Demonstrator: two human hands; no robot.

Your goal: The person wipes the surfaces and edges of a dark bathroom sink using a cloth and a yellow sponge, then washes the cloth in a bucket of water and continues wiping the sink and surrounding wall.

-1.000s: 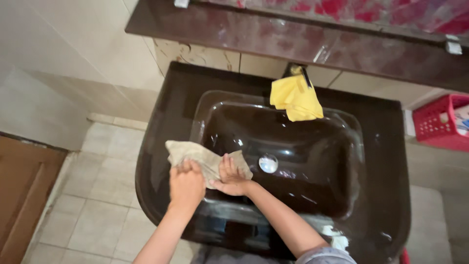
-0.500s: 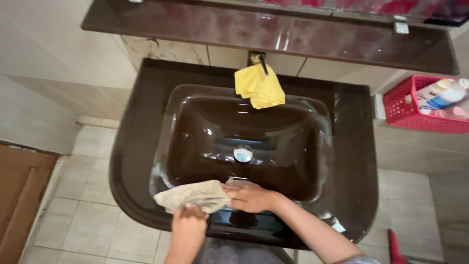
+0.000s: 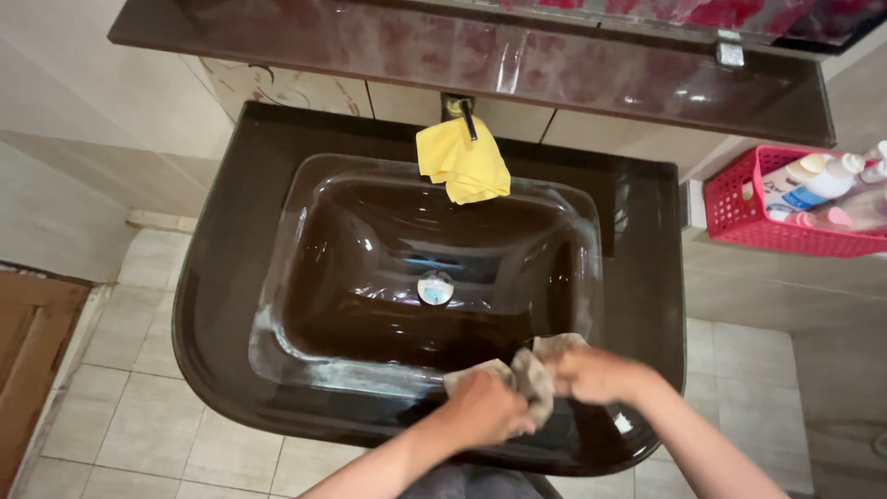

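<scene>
A dark brown glossy sink (image 3: 231, 268) with a deep basin and a round metal drain (image 3: 435, 287) fills the view. Both hands press a crumpled beige cloth (image 3: 536, 374) against the sink's near rim, right of centre. My left hand (image 3: 485, 407) grips the cloth's left part. My right hand (image 3: 591, 374) holds its right part. A yellow cloth (image 3: 462, 162) hangs over the dark tap (image 3: 468, 115) at the back of the basin.
A dark glossy shelf (image 3: 480, 55) runs along the wall above the sink. A red plastic basket (image 3: 785, 203) with bottles hangs at the right. Beige floor tiles (image 3: 139, 407) lie below, and a brown door (image 3: 32, 351) stands at the left.
Both hands and the beige cloth have slid along the near rim from the left side toward the right. The camera has moved closer over the sink.
</scene>
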